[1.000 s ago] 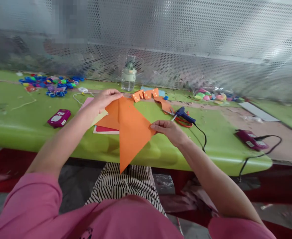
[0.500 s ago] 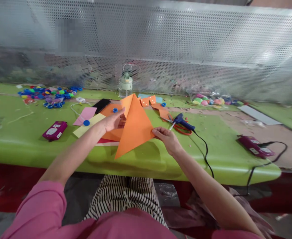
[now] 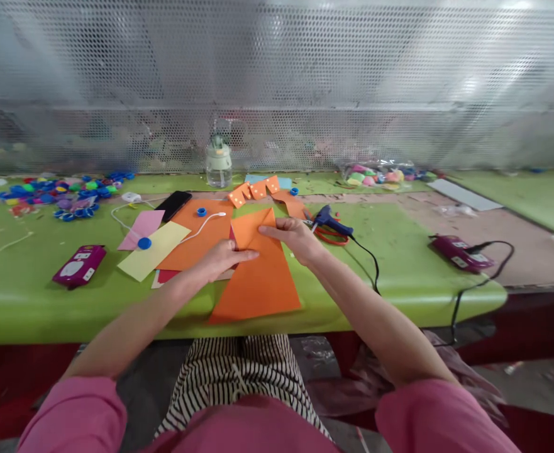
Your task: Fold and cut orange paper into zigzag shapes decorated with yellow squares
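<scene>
An orange sheet of paper (image 3: 263, 286), folded over at its top, is held just above the table's front edge. My left hand (image 3: 224, 257) grips its left edge, thumb lying on the front and fingers hidden behind. At the upper right, my right hand (image 3: 298, 236) pinches the folded part with the thumb on top. Behind the paper lie another orange sheet (image 3: 201, 229), a yellow sheet (image 3: 156, 251) and a pink sheet (image 3: 142, 228). Strips of orange paper with white dots (image 3: 258, 189) stand beyond my hands.
Right of my hands lie a blue glue gun (image 3: 331, 220) and orange-handled scissors (image 3: 331, 238). Purple power boxes (image 3: 79, 267) (image 3: 463, 253) sit on both sides. A bottle (image 3: 219, 165), a phone (image 3: 177, 205), blue bottle caps (image 3: 144, 243) and a pile of coloured caps (image 3: 72, 192) are on the green table (image 3: 399, 277).
The orange paper has turned and come lower. My right hand has moved from its right corner up to the folded top, and my left hand has shifted down its left edge.
</scene>
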### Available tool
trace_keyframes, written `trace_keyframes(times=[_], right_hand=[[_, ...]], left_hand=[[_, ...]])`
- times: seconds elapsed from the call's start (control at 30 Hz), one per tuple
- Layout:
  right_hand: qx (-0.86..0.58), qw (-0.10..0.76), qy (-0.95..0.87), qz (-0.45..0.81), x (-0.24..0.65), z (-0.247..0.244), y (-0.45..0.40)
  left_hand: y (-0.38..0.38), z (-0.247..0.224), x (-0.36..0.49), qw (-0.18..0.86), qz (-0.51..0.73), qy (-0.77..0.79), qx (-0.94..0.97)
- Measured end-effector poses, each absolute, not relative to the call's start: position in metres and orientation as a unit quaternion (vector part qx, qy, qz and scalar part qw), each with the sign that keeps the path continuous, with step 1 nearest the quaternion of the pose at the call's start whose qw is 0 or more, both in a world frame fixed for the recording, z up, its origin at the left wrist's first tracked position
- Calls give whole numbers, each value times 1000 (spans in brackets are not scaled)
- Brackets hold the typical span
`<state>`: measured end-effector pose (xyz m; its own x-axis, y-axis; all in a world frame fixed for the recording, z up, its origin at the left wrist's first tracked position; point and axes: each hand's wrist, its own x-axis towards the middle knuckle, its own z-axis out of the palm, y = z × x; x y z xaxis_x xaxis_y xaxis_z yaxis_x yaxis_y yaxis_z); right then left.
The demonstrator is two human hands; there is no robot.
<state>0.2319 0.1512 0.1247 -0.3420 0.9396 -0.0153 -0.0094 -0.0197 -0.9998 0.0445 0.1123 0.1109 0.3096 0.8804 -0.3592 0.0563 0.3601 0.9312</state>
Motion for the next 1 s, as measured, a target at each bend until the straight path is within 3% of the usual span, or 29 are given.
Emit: trace_keyframes(times=[0.27,0.43,0.6,0.7,0.77,0.83,0.9,1.0], right_hand=[[-412,471,-527,575,229,123,154],[-416,538,-509,529,251,137,175],[-429,636,-513,384,286,166,196],[-405,666,-579,239,282,172,184],[-384,620,-667,152,269,160,162],[-327,508,-793,77,254,134,134],[-263,388,-883,21,244,99,106],[-256,295,-920,-26,242,49,76]], left_hand=[[101,88,25,624,280,491,540],[83,72,-5,693,218,453,516],[78,75,-59,672,138,453,570],[85,93,-74,568,258,485,613],[90,108,-70,493,368,491,617],[92,117,-59,421,418,491,638],[91,116,-45,368,409,497,671],[85,98,-28,331,340,487,733]])
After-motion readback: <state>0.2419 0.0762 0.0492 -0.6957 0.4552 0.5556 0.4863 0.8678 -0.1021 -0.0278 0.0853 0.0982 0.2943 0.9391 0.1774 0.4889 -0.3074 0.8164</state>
